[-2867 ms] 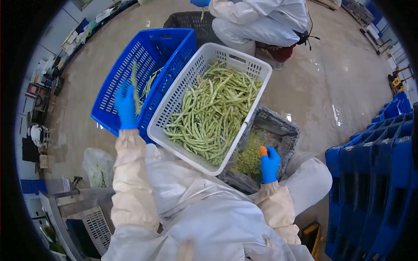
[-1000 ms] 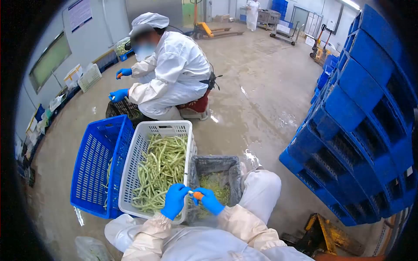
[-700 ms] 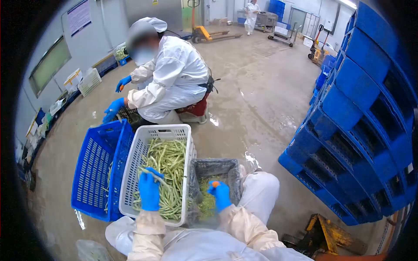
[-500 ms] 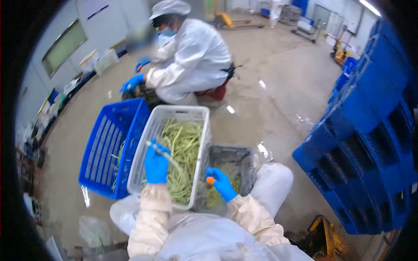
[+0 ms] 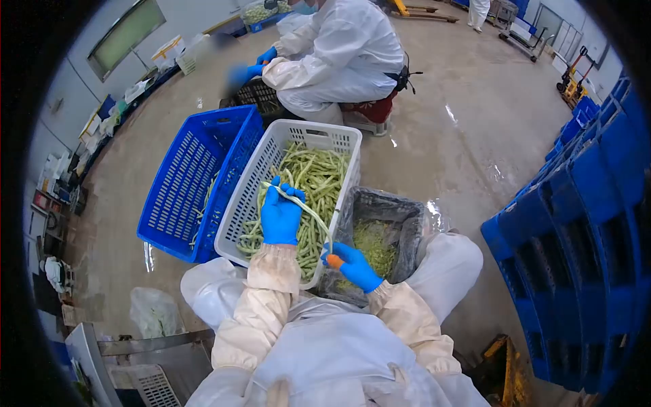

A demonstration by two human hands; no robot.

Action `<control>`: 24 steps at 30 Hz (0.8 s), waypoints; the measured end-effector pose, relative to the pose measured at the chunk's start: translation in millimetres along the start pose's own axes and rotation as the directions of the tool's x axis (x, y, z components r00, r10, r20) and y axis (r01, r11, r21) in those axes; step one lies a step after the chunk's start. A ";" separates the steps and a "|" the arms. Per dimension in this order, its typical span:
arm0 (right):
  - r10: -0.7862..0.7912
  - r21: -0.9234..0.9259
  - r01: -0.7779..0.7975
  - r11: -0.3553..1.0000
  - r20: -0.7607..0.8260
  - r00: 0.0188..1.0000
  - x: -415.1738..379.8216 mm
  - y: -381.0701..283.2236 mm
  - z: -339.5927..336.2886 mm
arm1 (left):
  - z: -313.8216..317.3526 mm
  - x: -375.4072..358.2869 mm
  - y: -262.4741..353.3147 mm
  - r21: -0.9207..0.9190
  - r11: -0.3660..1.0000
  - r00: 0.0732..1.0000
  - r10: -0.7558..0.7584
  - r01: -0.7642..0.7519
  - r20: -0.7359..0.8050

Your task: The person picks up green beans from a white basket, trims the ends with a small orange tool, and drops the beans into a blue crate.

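Note:
My left hand (image 5: 280,220), in a blue glove, is closed around one end of a long pale green bean (image 5: 314,214). The bean curves down to my right hand (image 5: 357,268), whose gloved fingers pinch its lower end. An orange cover (image 5: 334,261) sits on a digit of the right hand. Beneath my left hand stands a white slotted crate (image 5: 229,234) heaped with long green beans (image 5: 315,173). Below and beside my right hand is a dark crate lined with plastic (image 5: 409,227), with small green scraps (image 5: 374,245) in it.
A blue slotted crate (image 5: 178,186) with a few beans stands left of the white one. Ahead, a person in white (image 5: 346,57) sits by a black crate (image 5: 261,96). Stacked blue pallets (image 5: 576,237) rise at right. A plastic bag (image 5: 154,312) lies at left.
My view has tilted down and shifted. The right hand has come up to the bean's free end and now pinches it; the left hand still holds the other end.

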State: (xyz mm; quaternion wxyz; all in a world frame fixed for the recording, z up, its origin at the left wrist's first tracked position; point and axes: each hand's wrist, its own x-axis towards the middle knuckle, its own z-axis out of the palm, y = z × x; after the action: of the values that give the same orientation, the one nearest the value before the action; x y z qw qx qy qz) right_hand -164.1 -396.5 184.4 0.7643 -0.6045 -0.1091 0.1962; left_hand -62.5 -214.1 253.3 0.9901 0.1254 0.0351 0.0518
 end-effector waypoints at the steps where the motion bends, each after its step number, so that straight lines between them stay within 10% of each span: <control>1: 0.003 0.075 -0.005 0.997 0.033 0.999 -0.3 0.9 0.5 | -1.3 0.5 0.2 -0.006 1.000 1.000 0.007 -0.007 -0.005; 8: -0.070 0.061 0.078 0.995 -0.122 0.990 -1.2 -1.3 4.9 | 5.3 -11.7 1.2 0.150 0.988 0.970 -0.006 0.043 -0.243; 11: -0.134 -0.400 0.022 0.916 -0.254 0.958 -5.0 -2.4 -0.6 | 5.3 -29.7 -15.1 0.361 0.929 0.978 -0.003 0.081 -0.210; 13: -0.464 -0.801 0.051 0.596 -0.291 0.837 -5.5 -4.4 -4.7 | 0.2 -31.6 -16.2 0.400 0.913 0.974 0.014 0.080 -0.226; 16: -0.486 -0.735 0.055 0.676 -0.390 0.782 -13.1 -30.9 -4.3 | -30.9 -26.3 -14.7 0.253 0.965 0.942 0.024 0.065 -0.334; 20: -0.606 -0.776 0.290 0.559 -0.144 0.783 -17.0 -43.2 11.9 | -90.3 -17.5 -22.2 -0.206 0.965 0.812 -0.250 0.163 -0.527; 24: -0.479 -0.759 0.497 0.422 0.279 0.833 -12.9 -37.0 28.5 | -83.3 -26.3 -14.8 0.078 0.827 0.758 -0.468 0.557 -0.454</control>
State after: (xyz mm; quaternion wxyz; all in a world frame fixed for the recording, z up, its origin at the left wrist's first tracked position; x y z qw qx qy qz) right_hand -181.0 -384.1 228.0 0.4261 -0.8226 -0.3634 -0.0990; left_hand -94.1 -211.0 170.6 0.9163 0.1996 0.2834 -0.2008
